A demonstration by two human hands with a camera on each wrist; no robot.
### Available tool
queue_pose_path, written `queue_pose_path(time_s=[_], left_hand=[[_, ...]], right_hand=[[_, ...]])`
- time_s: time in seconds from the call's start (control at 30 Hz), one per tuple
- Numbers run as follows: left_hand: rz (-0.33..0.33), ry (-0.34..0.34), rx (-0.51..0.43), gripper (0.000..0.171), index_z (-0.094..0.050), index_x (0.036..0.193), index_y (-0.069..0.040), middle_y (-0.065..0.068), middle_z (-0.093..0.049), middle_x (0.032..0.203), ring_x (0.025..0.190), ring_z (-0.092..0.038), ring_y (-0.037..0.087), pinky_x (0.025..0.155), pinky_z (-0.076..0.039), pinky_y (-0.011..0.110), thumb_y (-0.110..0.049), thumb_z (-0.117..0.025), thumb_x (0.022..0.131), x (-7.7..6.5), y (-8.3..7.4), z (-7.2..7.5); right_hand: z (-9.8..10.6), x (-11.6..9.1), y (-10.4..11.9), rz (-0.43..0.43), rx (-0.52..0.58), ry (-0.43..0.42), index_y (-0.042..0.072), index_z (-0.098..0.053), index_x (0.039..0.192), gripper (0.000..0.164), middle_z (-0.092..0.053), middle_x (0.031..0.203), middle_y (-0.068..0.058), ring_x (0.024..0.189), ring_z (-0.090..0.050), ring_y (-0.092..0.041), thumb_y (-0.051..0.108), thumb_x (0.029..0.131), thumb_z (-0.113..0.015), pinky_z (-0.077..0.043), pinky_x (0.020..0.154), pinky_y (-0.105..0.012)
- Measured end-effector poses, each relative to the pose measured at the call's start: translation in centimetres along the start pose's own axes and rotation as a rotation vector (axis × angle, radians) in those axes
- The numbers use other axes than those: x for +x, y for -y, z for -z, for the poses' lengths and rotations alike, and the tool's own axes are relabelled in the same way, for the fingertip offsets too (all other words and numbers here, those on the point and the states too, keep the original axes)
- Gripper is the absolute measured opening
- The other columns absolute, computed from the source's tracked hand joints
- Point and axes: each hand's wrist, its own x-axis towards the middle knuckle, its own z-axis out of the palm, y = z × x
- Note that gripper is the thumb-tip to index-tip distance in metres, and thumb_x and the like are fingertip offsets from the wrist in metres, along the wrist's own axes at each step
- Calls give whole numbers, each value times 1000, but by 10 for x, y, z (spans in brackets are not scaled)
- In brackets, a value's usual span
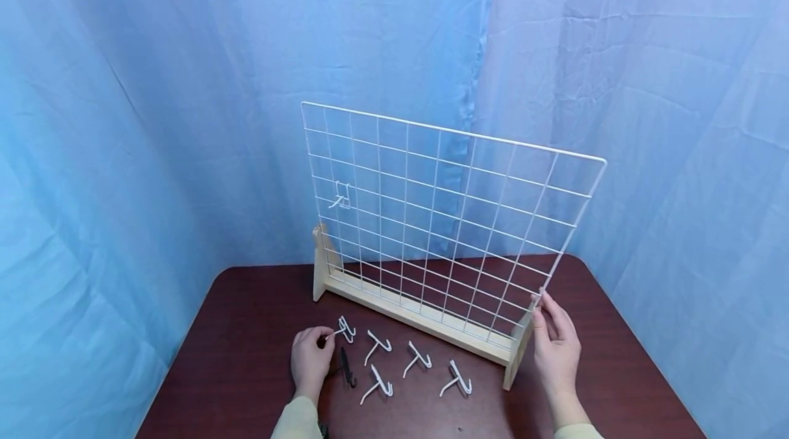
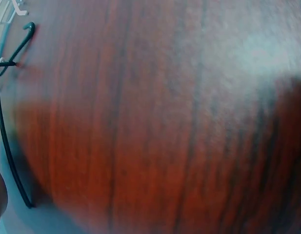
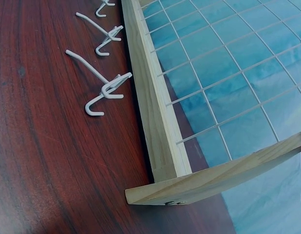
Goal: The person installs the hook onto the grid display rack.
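My left hand (image 1: 310,360) pinches the prong of a white wire hook (image 1: 348,330) just above the table. Beside that hand lies a black hook (image 1: 347,368), also seen in the left wrist view as a black hook (image 2: 10,151) at the left edge. My right hand (image 1: 557,346) grips the right end of the display stand (image 1: 520,340), thumb in front, where its wooden upright meets the white wire grid (image 1: 453,131). On the grid's left part hangs one white hook (image 1: 341,201). In the right wrist view a wooden end piece (image 3: 213,178) shows; most of the hand is outside it.
Several loose white hooks, such as the rightmost hook (image 1: 457,381), lie on the dark red wooden table (image 1: 228,350) in front of the stand's base bar (image 1: 419,321). Blue curtains (image 1: 185,117) hang close behind the table and at its sides.
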Motion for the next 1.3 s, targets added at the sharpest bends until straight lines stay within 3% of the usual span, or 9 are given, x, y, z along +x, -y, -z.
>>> queue_pose_path(time_s=[0.43,0.6,0.83,1.3], left_hand=[[-14,-13,-45,6,-78,85,-11,2,-72,88,92,-62,25,84,-49,43,-6,-79,81,11,-13,3],[-34,-38,-68,8,-79,85,-11,1,-73,86,89,-63,25,82,-50,42,-6,-81,79,16,-14,4],[7,-56,-104,8,-80,86,-13,-1,-74,85,88,-64,23,80,-51,42,-9,-82,79,23,-24,8],[44,-133,-267,9,-80,85,-13,3,-72,82,83,-67,25,76,-52,43,-14,-85,78,35,-59,14]], right_hand=[[-1,0,0,26,4,-1,-14,-57,128,38,-63,115,-19,108,-63,0,-19,91,-55,-48,90,-16],[-1,0,0,23,11,-4,-14,-57,128,37,-65,114,-9,107,-63,0,-19,91,-55,-48,90,-16],[0,0,1,9,10,-6,-15,-57,127,36,-62,114,8,107,-62,2,-18,91,-55,-48,90,-15],[0,-1,3,-16,-10,-9,-15,-57,128,35,-60,114,13,106,-61,5,-17,92,-55,-48,90,-14]])
